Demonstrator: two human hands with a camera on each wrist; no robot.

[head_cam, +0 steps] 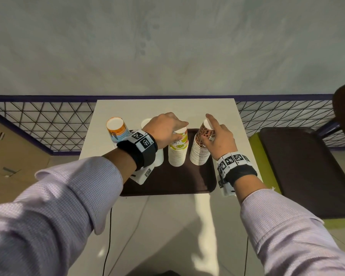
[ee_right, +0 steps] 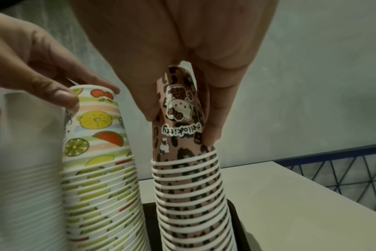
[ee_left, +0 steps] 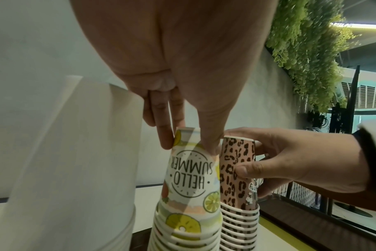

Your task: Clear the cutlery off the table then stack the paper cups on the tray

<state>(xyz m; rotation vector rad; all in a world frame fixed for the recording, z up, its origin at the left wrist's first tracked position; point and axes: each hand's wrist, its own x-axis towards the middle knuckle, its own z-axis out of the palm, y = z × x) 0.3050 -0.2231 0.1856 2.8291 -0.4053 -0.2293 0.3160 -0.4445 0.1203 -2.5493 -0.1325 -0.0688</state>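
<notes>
Upside-down stacks of paper cups stand on a dark brown tray [head_cam: 173, 182] on a small white table. My left hand [head_cam: 165, 129] pinches the top cup of the fruit-print stack [head_cam: 178, 150] [ee_left: 189, 195] [ee_right: 99, 152] from above, thumb and fingers on its sides. My right hand [head_cam: 217, 136] grips the top cup of the leopard-print stack [head_cam: 200, 150] [ee_left: 238, 178] [ee_right: 189, 169], fingers and thumb curled round it. A plain white stack [ee_left: 75, 169] [ee_right: 30, 161] stands left of the fruit stack, mostly behind my left wrist in the head view. No cutlery shows.
An orange and blue cup stack [head_cam: 117, 129] stands on the table [head_cam: 223, 108] left of the tray. A second dark tray [head_cam: 307, 170] lies on a green seat to the right. A wire-mesh railing [head_cam: 48, 124] runs behind the table, cardboard boxes [head_cam: 10, 152] at left.
</notes>
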